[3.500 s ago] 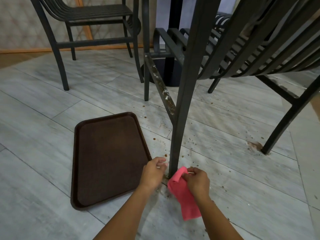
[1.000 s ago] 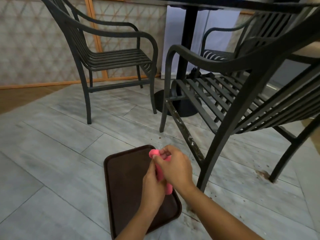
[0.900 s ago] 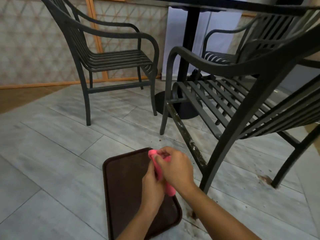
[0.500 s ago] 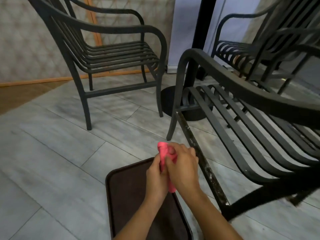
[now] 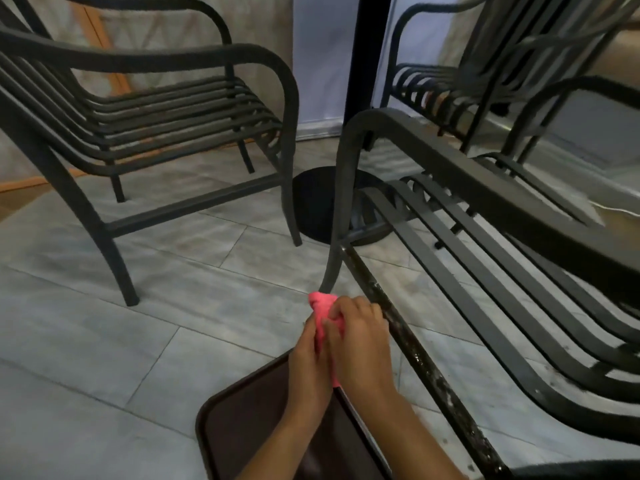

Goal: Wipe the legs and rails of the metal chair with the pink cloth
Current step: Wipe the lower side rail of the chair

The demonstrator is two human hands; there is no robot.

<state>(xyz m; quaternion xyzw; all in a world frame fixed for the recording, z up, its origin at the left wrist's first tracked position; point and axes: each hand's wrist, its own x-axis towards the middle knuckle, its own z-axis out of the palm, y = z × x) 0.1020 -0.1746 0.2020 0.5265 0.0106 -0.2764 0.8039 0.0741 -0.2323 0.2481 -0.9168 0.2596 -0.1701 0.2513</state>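
Note:
The dark metal chair (image 5: 485, 209) fills the right side, its slatted seat running toward me. Its lower side rail (image 5: 415, 358) is speckled with pale grime and runs from the front leg (image 5: 334, 258) down to the bottom right. The pink cloth (image 5: 322, 311) is bunched between both hands, just left of that rail and below the front leg's foot. My left hand (image 5: 308, 362) and my right hand (image 5: 360, 341) are both closed on the cloth, pressed together. Most of the cloth is hidden inside the hands.
A brown tray (image 5: 249, 431) lies on the pale tiled floor under my forearms. A second metal chair (image 5: 138, 116) stands at the left, a third (image 5: 467, 74) at the back right. A black table post with round base (image 5: 318, 202) stands between them.
My hands left the foot of the rear leg, gathered the cloth into a bunch over the tray, and have risen forward toward the side rail. The view has moved higher and closer to the chair.

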